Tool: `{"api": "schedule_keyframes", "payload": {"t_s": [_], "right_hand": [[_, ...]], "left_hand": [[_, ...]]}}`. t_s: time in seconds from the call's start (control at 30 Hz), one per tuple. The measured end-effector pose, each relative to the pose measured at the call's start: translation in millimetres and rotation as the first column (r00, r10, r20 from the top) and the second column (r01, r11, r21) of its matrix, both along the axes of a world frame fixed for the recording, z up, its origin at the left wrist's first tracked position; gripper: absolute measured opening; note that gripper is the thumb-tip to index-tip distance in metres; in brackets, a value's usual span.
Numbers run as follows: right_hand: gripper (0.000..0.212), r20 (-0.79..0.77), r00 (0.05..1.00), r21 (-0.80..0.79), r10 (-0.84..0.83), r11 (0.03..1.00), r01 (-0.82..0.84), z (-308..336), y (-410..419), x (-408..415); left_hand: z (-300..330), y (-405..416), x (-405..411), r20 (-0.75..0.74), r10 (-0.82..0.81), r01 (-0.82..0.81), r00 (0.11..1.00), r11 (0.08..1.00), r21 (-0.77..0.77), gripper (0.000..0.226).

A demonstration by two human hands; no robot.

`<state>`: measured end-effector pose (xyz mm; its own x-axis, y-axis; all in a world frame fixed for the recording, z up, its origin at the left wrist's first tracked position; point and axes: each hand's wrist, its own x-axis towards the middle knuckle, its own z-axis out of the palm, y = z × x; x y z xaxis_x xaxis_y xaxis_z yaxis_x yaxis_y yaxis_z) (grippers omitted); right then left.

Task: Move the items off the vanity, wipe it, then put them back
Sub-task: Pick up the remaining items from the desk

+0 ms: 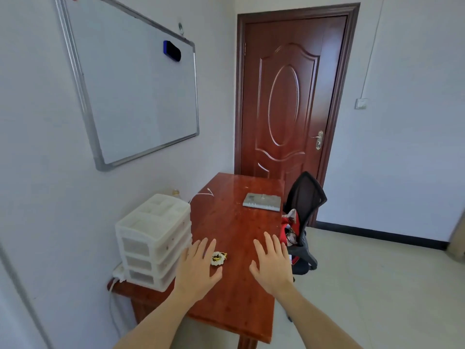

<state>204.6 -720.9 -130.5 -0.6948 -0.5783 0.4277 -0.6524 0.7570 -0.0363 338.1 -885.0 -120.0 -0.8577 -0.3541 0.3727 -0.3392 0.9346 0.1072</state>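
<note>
Your left hand (197, 264): stretched out palm down over the near part of the vanity (234, 238), fingers straight and a little spread, holding nothing.
Your right hand (273, 265): also palm down with fingers straight and spread, holding nothing, out over the vanity's right side near its edge.
Small trinket (218, 258): a little white, yellow and dark thing lying flat on the red-brown top, just beside your left hand's fingers on their right side; you cannot tell whether the fingers touch it. It lies between your two hands, much nearer the left one.
Drawer unit (153, 240): a white plastic set of three drawers standing at the vanity's left edge against the wall, just left of your left hand.
Grey book (262, 201): lying flat near the far right of the top, well apart from both hands.
White cable (202, 194): trailing onto the far left of the top, beyond the drawer unit.
Chair (303, 222): black, pulled up at the vanity's right side, with red cloth on its seat.
</note>
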Motion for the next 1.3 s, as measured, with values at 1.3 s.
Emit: {"api": "schedule_keyframes", "payload": {"t_s": [1.3], "right_hand": [[0.042, 0.372, 0.554, 0.081, 0.744, 0.569, -0.818, -211.3, -218.2, -206.2]], "left_hand": [[-191.5, -161.4, -206.7, 0.548, 0.517, -0.637, 0.658, 0.770, 0.039, 0.061]]}}
